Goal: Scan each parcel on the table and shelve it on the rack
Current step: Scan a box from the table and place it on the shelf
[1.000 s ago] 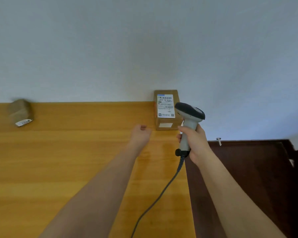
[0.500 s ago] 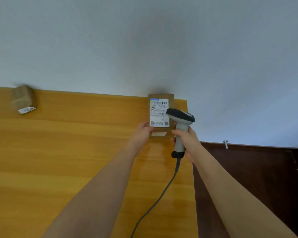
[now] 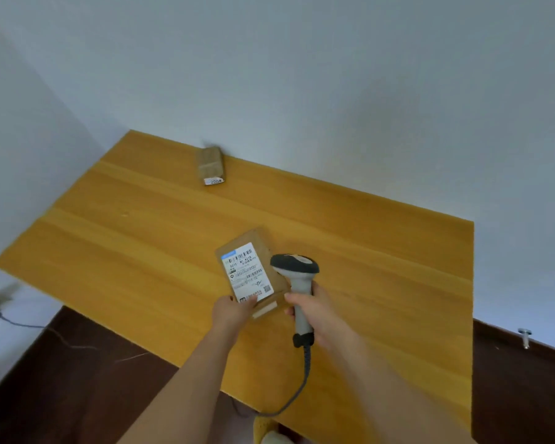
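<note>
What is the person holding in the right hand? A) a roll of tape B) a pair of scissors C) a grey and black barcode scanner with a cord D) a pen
C: the right hand grips the handle of the grey and black corded barcode scanner, its head beside the white label of the flat brown cardboard parcel that the left hand holds.

The white shipping label [image 3: 248, 274] on the parcel [image 3: 253, 273], middle of the frame, carries barcodes, a QR code at its lower right and a line that seems to read "501E M1 A218"; the smaller print is too blurred to read. The far box [image 3: 211, 165], upper middle, has a small white sticker [image 3: 214, 181] reading "200".
</note>
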Available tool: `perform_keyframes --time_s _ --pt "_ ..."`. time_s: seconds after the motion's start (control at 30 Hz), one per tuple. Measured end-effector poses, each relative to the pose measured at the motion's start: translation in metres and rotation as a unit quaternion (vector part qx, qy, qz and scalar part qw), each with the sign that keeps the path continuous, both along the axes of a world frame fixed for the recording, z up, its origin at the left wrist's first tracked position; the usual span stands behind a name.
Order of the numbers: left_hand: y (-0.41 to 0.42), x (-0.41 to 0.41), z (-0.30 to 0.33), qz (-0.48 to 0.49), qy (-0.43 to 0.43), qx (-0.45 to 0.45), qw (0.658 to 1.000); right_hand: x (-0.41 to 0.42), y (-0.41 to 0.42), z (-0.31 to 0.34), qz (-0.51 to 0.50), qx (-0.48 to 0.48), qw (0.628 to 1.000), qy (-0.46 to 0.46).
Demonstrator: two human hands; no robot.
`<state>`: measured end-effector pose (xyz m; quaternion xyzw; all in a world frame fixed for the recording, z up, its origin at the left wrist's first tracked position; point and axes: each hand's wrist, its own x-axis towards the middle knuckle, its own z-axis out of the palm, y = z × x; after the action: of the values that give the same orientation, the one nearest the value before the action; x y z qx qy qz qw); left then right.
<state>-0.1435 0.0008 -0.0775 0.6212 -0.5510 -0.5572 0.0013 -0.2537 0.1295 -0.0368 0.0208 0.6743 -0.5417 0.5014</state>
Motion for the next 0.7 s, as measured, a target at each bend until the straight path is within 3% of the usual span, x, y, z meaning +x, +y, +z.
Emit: perform_keyframes --time_s 0.23,0.47,0.7 --pt "-0.024 0.042 0.000 0.044 0.000 0.032 0.999 0.028 -0.038 0.033 0.054 0.008 0.992 0.110" --pt "-0.021 0.026 -0.007 0.022 0.041 0.027 0.999 0.029 -0.043 0.080 0.108 -0.007 0.986 0.129" --pt "-0.019 0.016 -0.011 -0.014 0.002 -0.011 1.000 0.033 -0.033 0.127 0.154 -0.014 0.976 0.151"
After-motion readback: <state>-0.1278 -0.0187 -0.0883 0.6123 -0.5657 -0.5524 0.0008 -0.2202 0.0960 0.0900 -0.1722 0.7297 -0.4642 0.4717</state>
